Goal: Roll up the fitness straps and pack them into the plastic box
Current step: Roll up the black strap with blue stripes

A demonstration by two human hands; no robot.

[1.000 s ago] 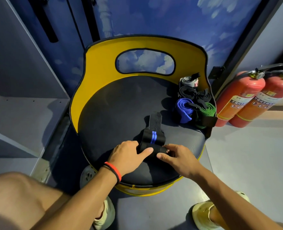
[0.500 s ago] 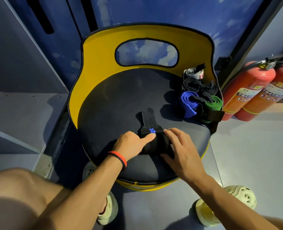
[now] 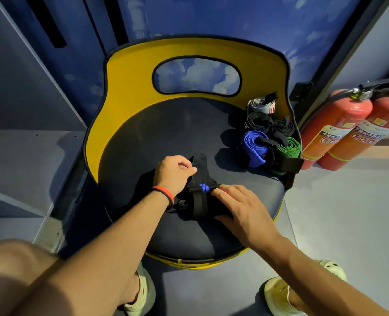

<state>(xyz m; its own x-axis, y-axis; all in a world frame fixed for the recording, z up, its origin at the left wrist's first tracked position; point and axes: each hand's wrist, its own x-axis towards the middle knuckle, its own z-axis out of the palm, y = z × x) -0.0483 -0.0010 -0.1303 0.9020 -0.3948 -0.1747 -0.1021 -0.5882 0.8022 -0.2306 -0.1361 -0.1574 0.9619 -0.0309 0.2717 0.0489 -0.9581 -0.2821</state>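
Observation:
A black fitness strap with a blue stripe lies partly rolled on the dark round seat of a yellow-backed chair. My left hand pinches the strap's flat loose end, which points away from me. My right hand lies over the rolled part, fingers spread and resting on it. At the seat's right edge stand several rolled straps: a grey one, black ones, a blue one and a green one. No plastic box is in view.
Two red fire extinguishers stand on the floor right of the chair. The yellow backrest curves round the seat's far side. A grey shelf is at left. My knee and shoes show at the bottom.
My left hand has moved up from the roll and taken the strap's loose end. My right hand now covers the roll, which has grown thicker.

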